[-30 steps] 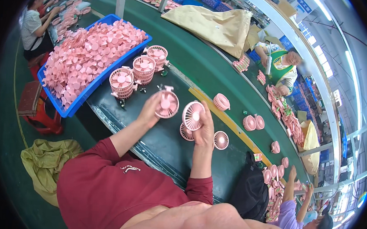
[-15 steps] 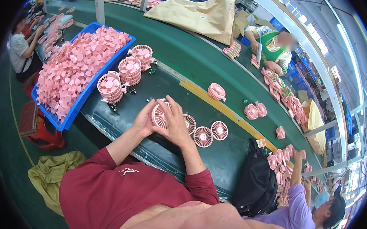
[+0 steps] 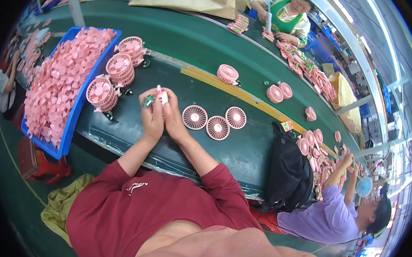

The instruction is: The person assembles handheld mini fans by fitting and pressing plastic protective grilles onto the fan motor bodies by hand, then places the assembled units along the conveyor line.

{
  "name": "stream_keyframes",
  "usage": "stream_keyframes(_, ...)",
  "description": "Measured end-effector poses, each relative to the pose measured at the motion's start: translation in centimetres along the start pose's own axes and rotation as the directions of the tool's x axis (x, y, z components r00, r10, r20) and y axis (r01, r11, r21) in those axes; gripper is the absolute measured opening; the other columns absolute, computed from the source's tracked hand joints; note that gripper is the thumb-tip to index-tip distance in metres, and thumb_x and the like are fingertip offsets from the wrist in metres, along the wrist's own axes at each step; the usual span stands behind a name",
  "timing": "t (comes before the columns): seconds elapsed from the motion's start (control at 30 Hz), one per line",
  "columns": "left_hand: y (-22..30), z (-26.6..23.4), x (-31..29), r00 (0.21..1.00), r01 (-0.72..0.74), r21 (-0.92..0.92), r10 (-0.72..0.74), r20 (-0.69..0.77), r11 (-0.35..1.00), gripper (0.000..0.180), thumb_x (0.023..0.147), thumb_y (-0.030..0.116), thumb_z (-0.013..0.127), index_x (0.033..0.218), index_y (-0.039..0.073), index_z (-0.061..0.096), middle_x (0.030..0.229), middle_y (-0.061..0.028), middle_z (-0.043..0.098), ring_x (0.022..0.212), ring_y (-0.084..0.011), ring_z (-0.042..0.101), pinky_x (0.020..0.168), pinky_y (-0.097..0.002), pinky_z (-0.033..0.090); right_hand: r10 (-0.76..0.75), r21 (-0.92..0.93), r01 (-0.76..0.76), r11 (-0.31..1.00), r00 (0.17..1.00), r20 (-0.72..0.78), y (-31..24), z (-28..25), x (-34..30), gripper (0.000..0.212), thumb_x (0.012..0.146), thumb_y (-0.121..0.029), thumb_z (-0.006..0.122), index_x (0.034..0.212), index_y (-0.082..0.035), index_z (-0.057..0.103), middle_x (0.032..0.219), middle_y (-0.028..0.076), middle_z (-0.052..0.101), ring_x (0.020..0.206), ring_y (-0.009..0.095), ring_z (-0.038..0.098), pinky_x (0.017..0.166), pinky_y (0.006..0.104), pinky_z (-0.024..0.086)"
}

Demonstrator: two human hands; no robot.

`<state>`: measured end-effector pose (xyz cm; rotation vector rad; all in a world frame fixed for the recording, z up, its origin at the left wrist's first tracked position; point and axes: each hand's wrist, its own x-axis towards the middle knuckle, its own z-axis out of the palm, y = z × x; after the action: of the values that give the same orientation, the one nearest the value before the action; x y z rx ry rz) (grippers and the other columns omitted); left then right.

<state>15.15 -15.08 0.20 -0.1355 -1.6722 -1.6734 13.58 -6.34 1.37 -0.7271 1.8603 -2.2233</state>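
Observation:
My left hand (image 3: 151,121) and my right hand (image 3: 173,117) are closed together around a pink fan housing (image 3: 164,97), tipped on edge and mostly hidden by my fingers. Beside my left fingertips a small green circuit board (image 3: 148,100) sticks out. Just right of my right hand lie three pink round fan grilles (image 3: 195,117), flat on the dark green work surface (image 3: 167,157). To the left of my hands stand stacked pink fan housings (image 3: 101,93) with motors and fan blades, small boards hanging at their sides.
A blue crate (image 3: 66,137) heaped with pink fan blades (image 3: 66,84) stands at the left. A black bag (image 3: 287,172) lies at the right, near a co-worker in purple. Beyond the yellow strip (image 3: 245,98), a green conveyor belt (image 3: 182,39) carries several pink fan parts. Another co-worker sits across it.
The housing has turned from grille-face up to on edge between my hands, and the green board now shows. My view has shifted, so the bench things appear displaced.

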Motion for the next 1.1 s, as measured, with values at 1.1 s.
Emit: stream_keyframes(1.1,-4.2,-16.2,20.3,0.916,-0.064,0.949,-0.358,0.179,0.310,0.025,0.088,0.028,0.058,0.090,0.004,0.066,0.086,-0.0167,0.068,0.086,-0.0340,0.066,0.072,-0.0469,0.051,0.210,-0.928,0.062,0.368,0.966,0.148,-2.8,-10.7,-2.8,0.071,0.066,-0.024,0.083,0.131,-0.013,0.055,0.137,0.021,0.049,0.125,0.040,0.046,0.106,0.0464,0.038)
